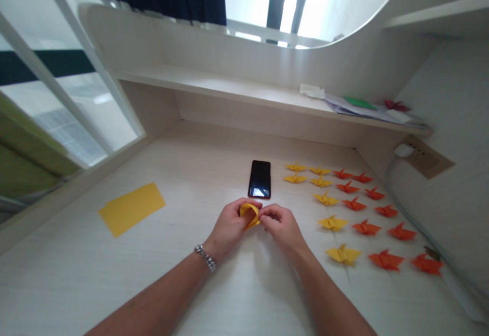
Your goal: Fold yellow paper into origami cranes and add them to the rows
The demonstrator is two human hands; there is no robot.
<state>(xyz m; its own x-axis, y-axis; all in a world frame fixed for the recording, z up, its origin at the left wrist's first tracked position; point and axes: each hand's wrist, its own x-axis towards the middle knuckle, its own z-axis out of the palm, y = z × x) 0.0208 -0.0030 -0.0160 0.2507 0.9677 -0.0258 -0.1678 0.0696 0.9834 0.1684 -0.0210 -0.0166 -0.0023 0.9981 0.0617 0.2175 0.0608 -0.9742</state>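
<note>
A small piece of yellow origami paper [250, 214], bent into an open curved fold, is held between both hands above the desk. My left hand [229, 226] is closed around its left side, with the thumb partly hidden inside the fold. At its right edge, the fingers of my right hand [278, 224] pinch the paper. Just beyond the hands lies a black phone [260, 179], face up. To the right stand rows of folded paper cranes, yellow ones [332, 223] nearer the hands and orange ones [366, 227] farther right.
Flat yellow paper sheets [132, 208] lie on the desk [183, 162] at the left. A shelf [229, 86] with papers [359, 109] runs along the back. A white plug [404, 150] with a grey cable [397, 201] sits in the wall socket at right.
</note>
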